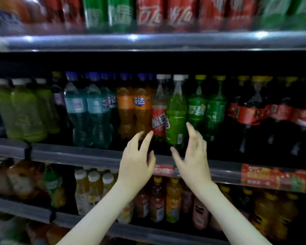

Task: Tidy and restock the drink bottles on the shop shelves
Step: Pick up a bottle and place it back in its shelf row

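Both hands reach up in front of the middle shelf (78,152). My left hand (137,160) is open, its fingers spread just below a clear bottle with a red label (159,119) and the orange soda bottles (134,110). My right hand (193,156) is open too, fingers loosely bent, in front of a light green bottle with a white cap (176,117). Neither hand holds anything. The red-label bottle and the light green bottle stand side by side between the two hands.
The middle shelf also carries yellow-green drinks (23,110), teal bottles (88,112), green soda (207,110) and dark cola bottles (265,117). The top shelf (148,41) holds red and green packs. Juice bottles (173,200) fill the lower shelf.
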A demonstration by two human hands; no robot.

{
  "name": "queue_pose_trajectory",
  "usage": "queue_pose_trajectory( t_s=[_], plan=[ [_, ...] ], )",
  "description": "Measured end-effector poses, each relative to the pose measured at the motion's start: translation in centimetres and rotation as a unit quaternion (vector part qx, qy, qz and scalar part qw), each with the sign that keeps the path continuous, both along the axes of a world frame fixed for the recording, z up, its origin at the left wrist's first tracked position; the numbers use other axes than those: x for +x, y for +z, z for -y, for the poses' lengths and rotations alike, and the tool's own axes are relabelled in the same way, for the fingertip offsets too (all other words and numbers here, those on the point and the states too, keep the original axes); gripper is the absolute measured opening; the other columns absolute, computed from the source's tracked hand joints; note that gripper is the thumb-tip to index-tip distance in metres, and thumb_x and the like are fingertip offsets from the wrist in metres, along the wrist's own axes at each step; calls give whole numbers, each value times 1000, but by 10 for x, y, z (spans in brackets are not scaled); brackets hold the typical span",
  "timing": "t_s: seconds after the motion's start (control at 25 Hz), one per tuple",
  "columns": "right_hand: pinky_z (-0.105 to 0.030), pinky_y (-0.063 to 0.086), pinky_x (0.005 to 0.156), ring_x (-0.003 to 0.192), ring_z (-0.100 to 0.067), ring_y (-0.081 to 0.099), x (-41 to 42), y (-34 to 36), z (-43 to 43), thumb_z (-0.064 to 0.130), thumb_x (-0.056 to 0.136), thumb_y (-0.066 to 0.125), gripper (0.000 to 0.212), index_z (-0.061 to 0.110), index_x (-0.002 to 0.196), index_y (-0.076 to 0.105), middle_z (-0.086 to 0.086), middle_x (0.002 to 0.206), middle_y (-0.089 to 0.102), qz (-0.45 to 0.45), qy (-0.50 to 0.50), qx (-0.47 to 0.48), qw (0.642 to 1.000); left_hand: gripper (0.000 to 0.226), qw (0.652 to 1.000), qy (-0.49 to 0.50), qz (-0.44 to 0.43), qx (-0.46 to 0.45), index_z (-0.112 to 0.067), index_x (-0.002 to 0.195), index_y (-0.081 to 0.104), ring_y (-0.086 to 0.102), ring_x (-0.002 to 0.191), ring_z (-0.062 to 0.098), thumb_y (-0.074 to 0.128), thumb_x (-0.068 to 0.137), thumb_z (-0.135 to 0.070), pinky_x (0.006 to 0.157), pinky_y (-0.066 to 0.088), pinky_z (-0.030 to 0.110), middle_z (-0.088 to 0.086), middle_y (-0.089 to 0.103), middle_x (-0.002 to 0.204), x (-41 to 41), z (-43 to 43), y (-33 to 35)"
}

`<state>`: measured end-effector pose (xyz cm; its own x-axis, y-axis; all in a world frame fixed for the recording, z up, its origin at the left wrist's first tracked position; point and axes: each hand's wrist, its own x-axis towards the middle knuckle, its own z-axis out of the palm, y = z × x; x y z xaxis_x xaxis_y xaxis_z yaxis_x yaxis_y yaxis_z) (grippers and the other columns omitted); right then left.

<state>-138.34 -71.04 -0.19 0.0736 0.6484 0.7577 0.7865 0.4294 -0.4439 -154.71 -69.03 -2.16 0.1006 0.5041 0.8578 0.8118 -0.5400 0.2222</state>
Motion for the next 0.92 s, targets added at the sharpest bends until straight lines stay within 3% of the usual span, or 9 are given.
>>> queue_pose_trajectory(
  t_s=[0.08,0.16,0.36,0.48,0.56,0.68,0.8,0.92],
  plan=[
    [-37,37,108,133,-22,34,-15,21,-23,37,84,70,91,25,150,8,-8,147,33,-95,15,-62,993,56,1000,-1,-7,-9,-14,137,48,50,120,29,66,84,-13,95,47,39,16,51,132,-14,-4,5],
    [-43,45,100,130,-29,41,-25,38,-47,41,80,73,99,22,150,5,-12,145,34,-151,-5,-114,982,56,1000,-10,-4,-10,-15,138,47,50,121,28,66,84,-13,96,45,38,15,50,132,-23,-5,9],
    [-30,43,77,110,-32,56,-19,42,-67,33,83,71,67,5,133,37,-15,128,47,-142,-80,-193,968,57,999,-39,-1,-3,-14,138,47,49,122,27,66,85,-12,98,40,33,14,50,132,-41,-1,7],
    [-29,43,82,113,-29,54,-9,39,-63,33,81,73,67,9,135,40,-12,128,50,-124,-79,-192,970,57,999,-41,-3,-7,-14,139,46,50,121,29,65,85,-13,97,42,34,15,49,133,-51,-3,3],
    [-39,48,91,120,-32,51,-15,36,-52,32,82,73,79,10,144,28,-14,136,44,-120,-91,-168,974,58,999,-29,8,-18,-13,139,45,50,120,31,65,85,-14,95,44,38,17,49,134,-61,-2,2],
    [-43,34,110,137,-32,30,-50,30,-20,26,88,66,84,8,150,12,-18,149,29,-41,-115,-45,992,58,999,-5,25,-40,-13,140,44,50,120,32,64,86,-14,94,46,42,17,48,135,-85,7,-3],
    [-32,30,109,134,-27,36,-108,9,9,16,90,63,67,4,146,29,-16,143,41,43,0,49,998,56,997,42,28,-52,-12,140,45,51,120,31,64,87,-14,92,48,42,17,48,135,-122,26,-20],
    [-27,35,105,128,-20,44,-174,-33,22,20,93,60,52,8,140,43,-7,136,51,95,134,-15,986,54,990,101,20,-91,-12,139,45,52,120,30,62,88,-15,92,51,40,17,50,134,-171,60,-50]
  ],
)
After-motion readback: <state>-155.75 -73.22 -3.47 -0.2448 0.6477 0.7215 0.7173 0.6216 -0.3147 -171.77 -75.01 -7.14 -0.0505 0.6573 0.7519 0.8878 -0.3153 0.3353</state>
